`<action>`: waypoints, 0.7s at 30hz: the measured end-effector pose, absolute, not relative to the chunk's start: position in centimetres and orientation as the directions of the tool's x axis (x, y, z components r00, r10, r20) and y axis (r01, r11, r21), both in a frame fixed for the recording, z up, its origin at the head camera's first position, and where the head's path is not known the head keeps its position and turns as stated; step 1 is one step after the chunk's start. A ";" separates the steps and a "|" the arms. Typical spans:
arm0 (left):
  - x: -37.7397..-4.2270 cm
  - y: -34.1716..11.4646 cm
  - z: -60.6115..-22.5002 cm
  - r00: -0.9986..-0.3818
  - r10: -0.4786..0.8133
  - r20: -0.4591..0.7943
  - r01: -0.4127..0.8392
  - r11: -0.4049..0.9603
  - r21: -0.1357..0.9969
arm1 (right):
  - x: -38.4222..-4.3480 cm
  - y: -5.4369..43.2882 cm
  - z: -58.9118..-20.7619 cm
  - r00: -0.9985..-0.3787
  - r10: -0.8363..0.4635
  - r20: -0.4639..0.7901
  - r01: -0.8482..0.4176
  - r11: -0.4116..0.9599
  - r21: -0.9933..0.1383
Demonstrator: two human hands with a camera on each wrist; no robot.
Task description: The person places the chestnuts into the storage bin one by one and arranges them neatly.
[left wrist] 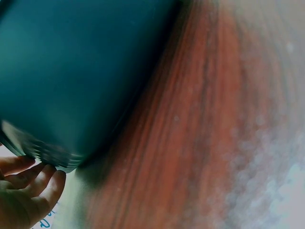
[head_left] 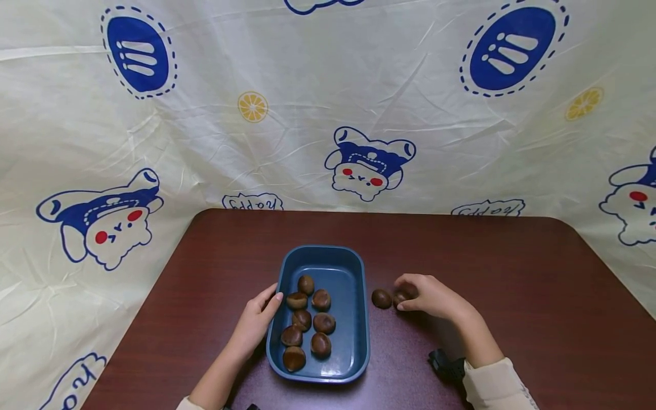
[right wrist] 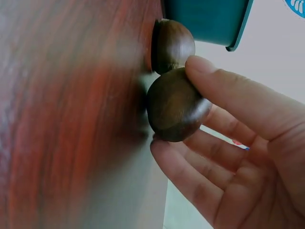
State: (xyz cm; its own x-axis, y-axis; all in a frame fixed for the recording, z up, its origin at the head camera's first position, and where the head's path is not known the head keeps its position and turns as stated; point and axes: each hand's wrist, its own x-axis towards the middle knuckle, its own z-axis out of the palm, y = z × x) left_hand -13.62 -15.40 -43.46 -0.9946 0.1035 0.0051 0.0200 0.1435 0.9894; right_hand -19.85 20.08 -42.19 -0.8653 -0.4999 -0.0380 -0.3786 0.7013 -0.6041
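Observation:
My right hand (head_left: 433, 296) pinches a chestnut (right wrist: 174, 107) between thumb and fingers, at the table just right of the tray. Another chestnut (head_left: 381, 298) lies on the table between that one and the tray, almost touching the held one. On the other side, my left hand (head_left: 256, 319) holds the left wall of a blue rectangular tray (head_left: 350, 341), thumb at the rim. Its fingers (left wrist: 40, 179) touch the outer wall in the left wrist view. Several brown chestnuts (head_left: 324, 323) lie inside the tray, mostly toward its left and near part.
The dark red-brown wooden table (head_left: 492, 256) extends to both sides and behind the tray. A pale printed sheet (head_left: 287, 154) hangs beyond its far edge. A black strap device (head_left: 446, 365) sits at the right wrist.

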 end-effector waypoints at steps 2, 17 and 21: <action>-13.6 -15.4 -43.5 -0.995 0.103 0.006 0.021 0.149 0.989 | -19.8 20.2 -42.2 -0.865 -0.499 -0.045 -0.369 0.696 -0.616; -13.9 -15.5 -44.8 -0.997 0.079 0.020 0.033 0.176 0.984 | -19.9 20.2 -41.8 -0.885 -0.465 0.008 -0.361 0.675 -0.643; -13.9 -15.5 -44.7 -0.996 0.083 0.020 0.034 0.167 0.985 | -20.1 19.7 -41.3 -0.890 -0.451 0.064 -0.381 0.660 -0.647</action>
State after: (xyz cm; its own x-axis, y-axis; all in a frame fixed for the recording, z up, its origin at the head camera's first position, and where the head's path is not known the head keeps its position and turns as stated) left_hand -13.90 -15.54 -44.74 -0.9964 0.0828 0.0200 0.0337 0.1666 0.9855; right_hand -20.13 19.65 -41.35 -0.8901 -0.4513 0.0644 -0.3814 0.6600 -0.6472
